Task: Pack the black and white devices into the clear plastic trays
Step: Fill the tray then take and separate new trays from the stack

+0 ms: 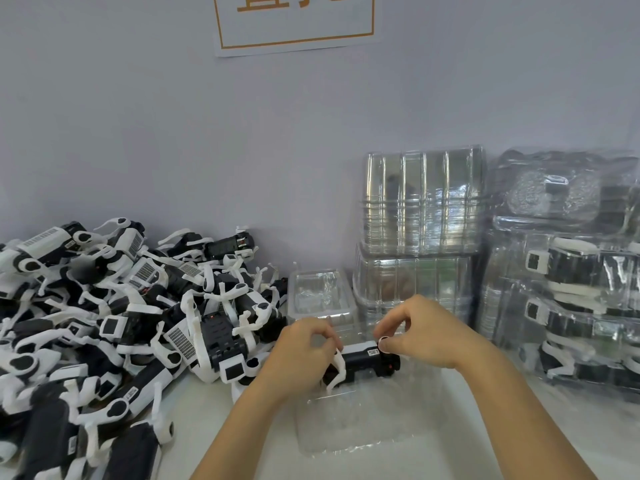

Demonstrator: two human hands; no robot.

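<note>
Holding one black and white device point(363, 360) between both hands, a person works just above an open clear tray point(349, 424) lying on the pale tabletop point(450, 427) at six o'clock in the view. The left hand point(301, 355) has its fingers curled round the device's left end, where a white strap-like arm sticks out. The right hand point(422, 337) pinches a small white ring-shaped part at the device's right end between thumb and forefinger.

The step in hand looks like readying this device, perhaps folding or tucking its white parts, before setting it into the tray below. The next move likely calls for lining the body up with the tray's moulded hollow and lowering it in flat, with the loose white arms kept from catching on the rim.

The device is a long, dark, boxy body with white trim, a small label on top and thin white arms that jut out.

At nine o'clock a large heap of unpacked devices point(104, 323) covers the tabletop. At one o'clock stand stacks of empty trays point(419, 216), with another single tray point(320, 294) in front of them. At three o'clock are trays already filled point(571, 289).
</note>
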